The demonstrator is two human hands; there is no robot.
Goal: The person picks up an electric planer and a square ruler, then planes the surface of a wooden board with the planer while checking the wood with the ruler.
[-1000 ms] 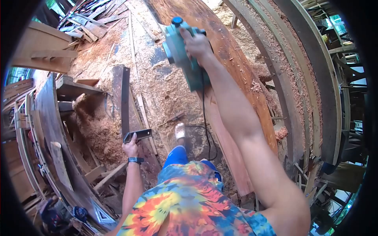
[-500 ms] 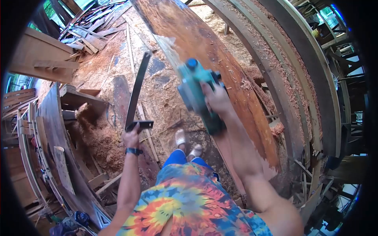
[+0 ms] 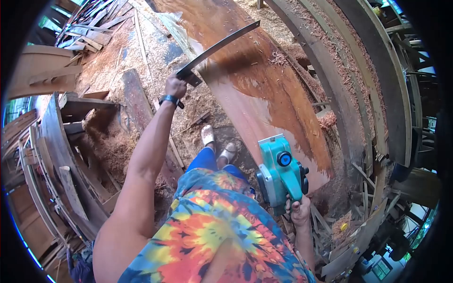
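My left hand (image 3: 176, 87) is closed round the short leg of a dark metal try square (image 3: 218, 47). The square's long blade reaches out over a wide wooden plank (image 3: 283, 111); whether it touches the wood I cannot tell. My right hand (image 3: 299, 210) grips the rear handle of a teal electric planer (image 3: 281, 162), held at the near end of the plank. Pale, freshly planed wood shows along the plank's left side and near end, while the rest is darker reddish brown. The planer's underside is hidden.
Several long boards (image 3: 330, 89) with shavings on them stand to the right. Wood shavings (image 3: 111, 151) cover the ground. More boards (image 3: 71, 155) lean at the left, and scrap strips (image 3: 96, 28) are piled at the far left. My feet (image 3: 207, 135) are beside the plank.
The planer has come back toward me to the plank's near end. My left hand has moved forward and right, swinging the square's blade from beside the plank to over it.
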